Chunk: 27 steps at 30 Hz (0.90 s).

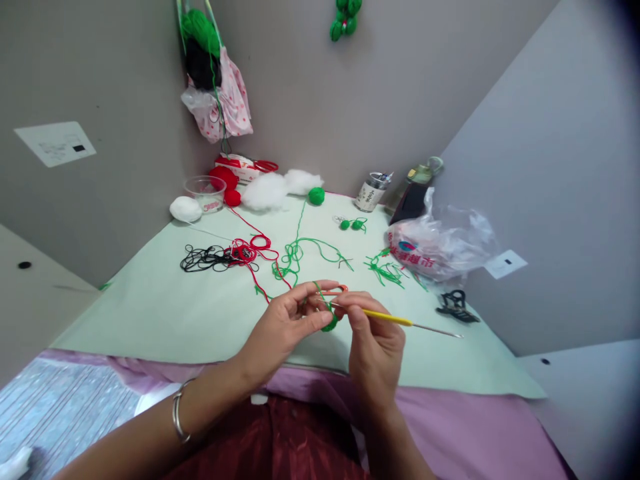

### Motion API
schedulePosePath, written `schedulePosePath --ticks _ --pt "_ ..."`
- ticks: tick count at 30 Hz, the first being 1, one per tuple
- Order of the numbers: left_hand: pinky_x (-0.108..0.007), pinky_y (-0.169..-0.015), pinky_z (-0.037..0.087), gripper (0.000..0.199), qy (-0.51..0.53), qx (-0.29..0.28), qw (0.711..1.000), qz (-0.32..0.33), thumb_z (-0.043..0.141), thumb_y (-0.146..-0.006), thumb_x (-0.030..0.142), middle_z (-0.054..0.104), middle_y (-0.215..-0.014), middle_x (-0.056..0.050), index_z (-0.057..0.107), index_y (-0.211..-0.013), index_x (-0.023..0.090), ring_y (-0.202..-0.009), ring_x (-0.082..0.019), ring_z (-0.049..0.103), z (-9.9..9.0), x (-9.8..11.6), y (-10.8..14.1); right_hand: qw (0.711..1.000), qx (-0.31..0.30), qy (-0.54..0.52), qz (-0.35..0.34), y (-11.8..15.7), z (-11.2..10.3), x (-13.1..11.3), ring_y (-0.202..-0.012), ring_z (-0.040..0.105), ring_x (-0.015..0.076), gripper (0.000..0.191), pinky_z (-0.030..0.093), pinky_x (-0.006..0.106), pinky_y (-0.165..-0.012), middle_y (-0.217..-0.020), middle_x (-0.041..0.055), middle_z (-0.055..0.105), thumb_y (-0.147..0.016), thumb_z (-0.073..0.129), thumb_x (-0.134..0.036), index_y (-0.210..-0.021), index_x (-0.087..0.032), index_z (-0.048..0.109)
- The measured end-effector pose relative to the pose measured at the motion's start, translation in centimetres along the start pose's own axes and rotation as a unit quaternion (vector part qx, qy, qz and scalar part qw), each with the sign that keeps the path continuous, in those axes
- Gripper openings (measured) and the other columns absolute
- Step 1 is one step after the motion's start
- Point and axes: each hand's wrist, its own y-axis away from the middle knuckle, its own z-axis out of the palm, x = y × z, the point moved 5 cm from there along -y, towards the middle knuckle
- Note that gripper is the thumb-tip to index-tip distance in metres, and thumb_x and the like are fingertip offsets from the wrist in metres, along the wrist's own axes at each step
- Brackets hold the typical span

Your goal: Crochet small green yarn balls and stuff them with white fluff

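Note:
Between thumb and fingers my left hand (293,317) pinches a small green crochet piece (330,323), with green yarn looped over its index finger. My right hand (375,340) grips a crochet hook (387,317) with a yellow handle; its far metal end points right, and its working tip is at the green piece. An orange loop-shaped item, perhaps a stitch marker (343,289), shows by the fingertips. Loose green yarn (290,260) lies on the table beyond my hands, leading back to a green yarn ball (316,195). The fingers partly hide the crochet piece.
Tangled red yarn (250,250) and black yarn (207,259) lie at left. White stuffing (267,191) and a plastic tub (207,193) stand behind. Right are green scraps (386,272), a plastic bag (440,243), a hair claw (457,306) and a pen holder (371,193).

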Motion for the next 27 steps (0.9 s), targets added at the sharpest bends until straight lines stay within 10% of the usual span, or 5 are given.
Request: schedulePosePath --ticks 10,27 --pt "-0.025 -0.090 0.043 0.038 -0.015 -0.013 1.000 -0.012 0.076 -0.088 0.030 0.059 -0.098 0.000 0.073 -0.125 0.033 -0.097 -0.014 0.054 -0.4 -0.4 0.4 0.980 0.008 -0.172 0.100 -0.5 -0.1 1.4 -0.069 0.057 0.0116 0.017 0.048 0.027 -0.068 -0.082 0.0006 0.066 -0.097 0.065 -0.031 -0.085 -0.023 0.075" --pt "-0.028 -0.093 0.043 0.044 -0.080 0.008 0.996 0.029 0.072 -0.088 0.023 0.058 -0.093 0.001 0.068 -0.131 0.028 -0.094 -0.014 0.057 -0.5 0.6 0.4 0.998 -0.045 -0.034 0.009 -0.2 -0.5 -0.1 -0.077 0.060 0.0146 0.019 0.050 0.031 -0.076 -0.085 0.0014 0.068 -0.102 0.056 -0.023 -0.091 -0.023 0.073"
